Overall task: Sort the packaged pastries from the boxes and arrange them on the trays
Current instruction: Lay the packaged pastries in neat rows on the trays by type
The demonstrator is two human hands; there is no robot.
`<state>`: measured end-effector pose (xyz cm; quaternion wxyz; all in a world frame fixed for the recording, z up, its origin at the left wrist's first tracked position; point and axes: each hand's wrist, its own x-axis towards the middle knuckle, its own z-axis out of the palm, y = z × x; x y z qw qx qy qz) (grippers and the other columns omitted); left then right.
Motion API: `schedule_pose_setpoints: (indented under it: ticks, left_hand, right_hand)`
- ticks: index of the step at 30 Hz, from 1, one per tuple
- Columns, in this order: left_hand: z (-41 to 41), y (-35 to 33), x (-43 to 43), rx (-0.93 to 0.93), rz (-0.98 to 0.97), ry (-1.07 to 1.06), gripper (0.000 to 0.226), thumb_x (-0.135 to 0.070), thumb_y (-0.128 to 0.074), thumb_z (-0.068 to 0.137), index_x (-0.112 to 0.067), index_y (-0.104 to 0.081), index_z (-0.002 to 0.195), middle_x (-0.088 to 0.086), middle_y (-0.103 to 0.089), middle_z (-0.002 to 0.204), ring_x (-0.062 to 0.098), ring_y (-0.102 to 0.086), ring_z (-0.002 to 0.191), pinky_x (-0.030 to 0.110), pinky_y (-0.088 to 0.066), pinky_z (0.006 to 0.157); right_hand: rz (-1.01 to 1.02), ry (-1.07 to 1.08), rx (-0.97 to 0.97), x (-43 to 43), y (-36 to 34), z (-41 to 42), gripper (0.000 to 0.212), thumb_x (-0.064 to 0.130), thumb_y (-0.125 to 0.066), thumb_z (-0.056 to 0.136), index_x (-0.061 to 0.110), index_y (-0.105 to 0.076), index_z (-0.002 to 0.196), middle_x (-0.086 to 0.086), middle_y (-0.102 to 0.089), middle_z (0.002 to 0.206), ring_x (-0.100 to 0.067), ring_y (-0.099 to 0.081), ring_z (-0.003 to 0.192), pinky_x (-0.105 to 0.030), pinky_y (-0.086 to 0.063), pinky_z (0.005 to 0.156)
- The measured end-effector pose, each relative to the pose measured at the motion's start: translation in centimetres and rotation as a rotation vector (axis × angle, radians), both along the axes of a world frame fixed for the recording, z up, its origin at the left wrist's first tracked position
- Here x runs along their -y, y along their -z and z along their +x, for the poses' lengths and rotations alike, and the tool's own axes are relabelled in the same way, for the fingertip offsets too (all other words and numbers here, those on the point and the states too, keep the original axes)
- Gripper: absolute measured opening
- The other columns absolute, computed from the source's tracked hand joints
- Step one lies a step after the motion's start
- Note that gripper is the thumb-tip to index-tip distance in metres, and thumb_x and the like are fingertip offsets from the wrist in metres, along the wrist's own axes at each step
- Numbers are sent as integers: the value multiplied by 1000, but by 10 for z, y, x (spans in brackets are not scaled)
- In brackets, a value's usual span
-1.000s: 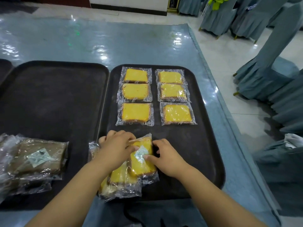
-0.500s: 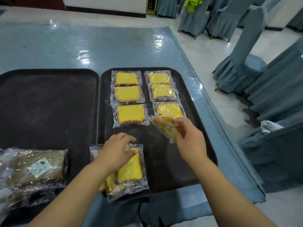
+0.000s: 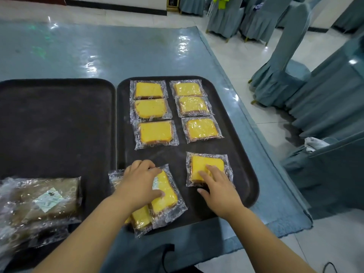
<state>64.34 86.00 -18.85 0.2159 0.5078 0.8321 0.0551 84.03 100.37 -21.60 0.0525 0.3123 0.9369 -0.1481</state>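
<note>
Several wrapped yellow cake slices lie in two columns on the right dark tray (image 3: 244, 154). A further yellow slice (image 3: 204, 164) lies flat below the right column, and my right hand (image 3: 218, 186) rests on its near part with fingers spread. My left hand (image 3: 137, 184) presses down on a small stack of wrapped yellow slices (image 3: 163, 198) at the tray's near left corner, fingers curled over the top packet. Brown wrapped pastries (image 3: 45, 201) are heaped on the left dark tray (image 3: 59, 125), at its near left.
Both trays sit on a table under a shiny blue-grey cover (image 3: 118, 52), whose right edge runs close to the right tray. Chairs in blue covers (image 3: 279, 71) stand on the tiled floor to the right and behind.
My right hand carried one yellow slice from the stack to the right and laid it flat below the right column. My left hand stayed on the stack.
</note>
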Motion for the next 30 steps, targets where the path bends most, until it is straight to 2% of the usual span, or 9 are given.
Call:
schedule_pose_setpoints:
  ticks: [4,8,11,15,17,19,23,27,30]
  left_hand:
    - [8,0,-2,-27,20,-53,68,-58,-60,79,-35,-36,139,-11,-34,129,16,-27,124,33,-21,104]
    - [19,0,-7,-75,-13,-107,70,-61,-59,78,-36,-34,138,-8,-33,126,18,-30,119,35,-24,101]
    - [30,1,-11,-86,-59,-177,73,-62,-59,77,-36,-32,139,-4,-33,130,20,-31,121,38,-24,105]
    - [49,3,-14,-84,-99,-279,75,-63,-60,75,-35,-31,139,-2,-35,135,23,-29,125,38,-23,103]
    - [58,4,-15,-92,-103,-325,72,-63,-60,75,-34,-35,137,-2,-38,132,23,-30,124,37,-24,102]
    - [66,5,-15,-77,-76,-379,63,-61,-61,77,-33,-41,130,-2,-45,125,22,-36,120,36,-29,100]
    - [85,7,-15,114,82,-556,43,-48,-67,79,-27,-53,113,-5,-50,101,16,-53,94,30,-46,79]
    - [107,7,-24,247,207,-690,28,-37,-70,81,-23,-57,101,-3,-54,86,15,-57,80,31,-50,71]
    - [120,4,-33,458,330,-788,37,-30,-72,80,-28,-48,107,0,-57,82,12,-59,78,24,-46,63]
  right_hand:
    - [12,-12,16,-19,0,-8,43,32,-45,99,22,-40,141,-2,-22,155,-21,-13,144,-36,-14,116]
    - [2,-28,-1,-43,-1,-17,42,29,-47,98,21,-41,140,-2,-24,154,-22,-14,143,-35,-16,115]
    - [-2,-82,4,-56,-2,-19,43,29,-49,97,23,-41,139,-1,-24,154,-21,-15,142,-34,-18,114]
    - [-9,-143,-40,-61,-3,-8,46,35,-50,96,21,-41,139,-2,-25,153,-21,-15,143,-35,-22,114]
    - [6,-182,-132,-58,-2,2,41,32,-56,93,17,-51,131,-5,-37,145,-23,-28,138,-38,-33,108]
    - [22,-232,-263,-56,2,11,33,23,-68,86,10,-62,115,-9,-54,126,-28,-48,122,-39,-48,96]
    - [-52,-291,-368,-55,9,28,25,18,-71,83,8,-67,105,-4,-62,107,-24,-57,104,-29,-49,87]
    - [-192,-286,-295,-58,0,43,28,30,-59,92,17,-62,117,5,-58,114,-12,-51,107,-23,-45,88]
    - [-342,-220,-197,-63,-9,52,35,37,-56,93,24,-55,125,10,-54,119,-5,-50,103,-18,-42,88]
